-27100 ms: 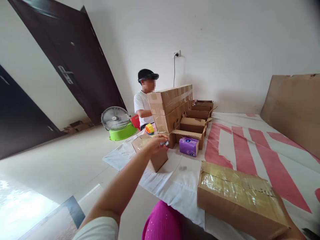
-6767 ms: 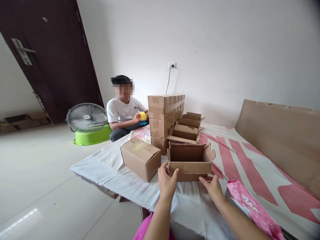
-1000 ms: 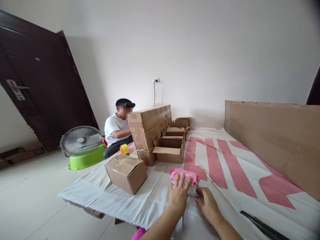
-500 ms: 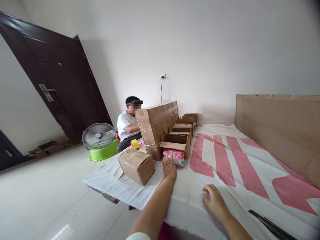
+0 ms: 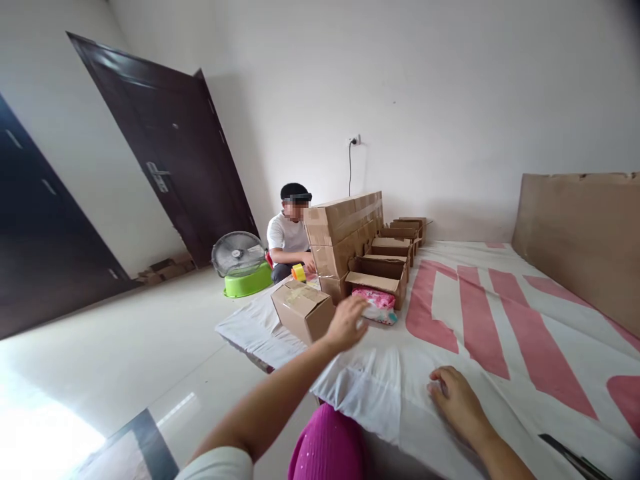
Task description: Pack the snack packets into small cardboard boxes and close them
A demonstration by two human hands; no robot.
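Observation:
My left hand (image 5: 347, 323) is raised over the table edge with its fingers loosely apart and holds nothing. Just beyond its fingertips lies a soft package (image 5: 376, 307) with a pink, white and teal pattern. It sits against the front of an open cardboard box (image 5: 377, 277) whose flap is folded out. To the left of my hand stands a taped cardboard box (image 5: 303, 310), closed and partly behind my wrist. My right hand (image 5: 457, 400) rests near the front of the cloth-covered table (image 5: 415, 363), fingers slightly curled, thumb apart, nothing in it.
Taped boxes (image 5: 345, 233) are stacked in a wall beside a row of open boxes (image 5: 393, 247). A co-worker (image 5: 287, 237) sits behind them near a yellow tape roll (image 5: 299, 272). A dark, narrow tool (image 5: 570, 453) lies at front right. A fan (image 5: 239, 253) stands left.
The view has turned left, so the scene appears shifted right. My left hand has drawn back from the pink package and lifted. My right hand stays low over the table.

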